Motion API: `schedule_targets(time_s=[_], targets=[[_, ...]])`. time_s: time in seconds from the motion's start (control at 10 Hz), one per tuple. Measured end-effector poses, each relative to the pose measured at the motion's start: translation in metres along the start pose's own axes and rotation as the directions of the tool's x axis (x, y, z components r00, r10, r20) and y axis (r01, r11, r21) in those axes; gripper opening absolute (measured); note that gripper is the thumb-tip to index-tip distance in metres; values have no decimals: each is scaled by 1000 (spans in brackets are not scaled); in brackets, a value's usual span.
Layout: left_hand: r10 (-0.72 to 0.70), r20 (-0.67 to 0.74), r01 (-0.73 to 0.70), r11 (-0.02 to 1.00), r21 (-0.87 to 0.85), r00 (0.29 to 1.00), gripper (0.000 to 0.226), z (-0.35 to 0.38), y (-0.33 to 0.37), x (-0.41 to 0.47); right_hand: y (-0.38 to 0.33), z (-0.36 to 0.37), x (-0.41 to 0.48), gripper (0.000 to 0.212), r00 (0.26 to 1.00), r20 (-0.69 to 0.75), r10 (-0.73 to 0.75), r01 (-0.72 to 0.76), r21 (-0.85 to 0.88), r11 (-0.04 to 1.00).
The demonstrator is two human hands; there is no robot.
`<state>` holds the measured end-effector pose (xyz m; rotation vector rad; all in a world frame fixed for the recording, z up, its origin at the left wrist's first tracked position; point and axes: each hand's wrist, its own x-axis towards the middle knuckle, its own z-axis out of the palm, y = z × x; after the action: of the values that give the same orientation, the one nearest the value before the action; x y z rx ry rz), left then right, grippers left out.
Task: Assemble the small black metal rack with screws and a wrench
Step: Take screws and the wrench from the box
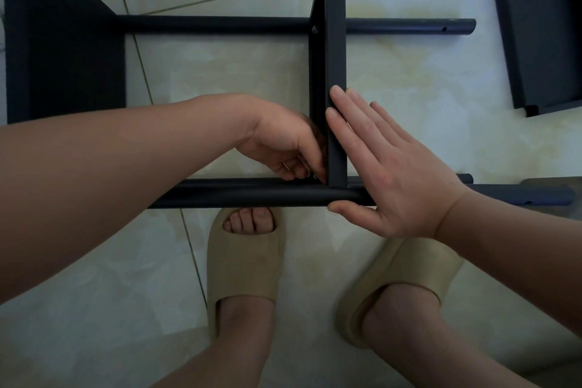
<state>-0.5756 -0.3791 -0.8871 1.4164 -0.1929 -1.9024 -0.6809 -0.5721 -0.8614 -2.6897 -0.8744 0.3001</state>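
The black rack (pixel 335 41) lies on its side on the pale tiled floor (pixel 220 72), straight ahead of the person's feet in tan slippers (pixel 245 264). The right hand (pixel 393 173) is flat with its fingers straight against the right face of the upright cross panel (pixel 336 57), and its thumb is under the near tube (pixel 252 195). The left hand (pixel 283 145) curls its fingers into the left corner where panel meets tube; whether they pinch anything cannot be told. A loose black panel (pixel 541 41) lies far right.

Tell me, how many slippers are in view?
2. One slipper is on the foot just below the rack's near tube; the other slipper is to its right, on the other foot. None seems hidden.
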Motion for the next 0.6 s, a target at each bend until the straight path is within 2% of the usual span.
schedule_targets(time_s=[0.2,0.6], targets=[[28,-84,-28,1000,-7,996,19,6,-3,6,0,-1,0,96,1000,9,2,-2,-1,1000],[65,-52,-64,998,7,997,20,4,-2,1,0,0,0,96,1000,0,0,0,4,1000]])
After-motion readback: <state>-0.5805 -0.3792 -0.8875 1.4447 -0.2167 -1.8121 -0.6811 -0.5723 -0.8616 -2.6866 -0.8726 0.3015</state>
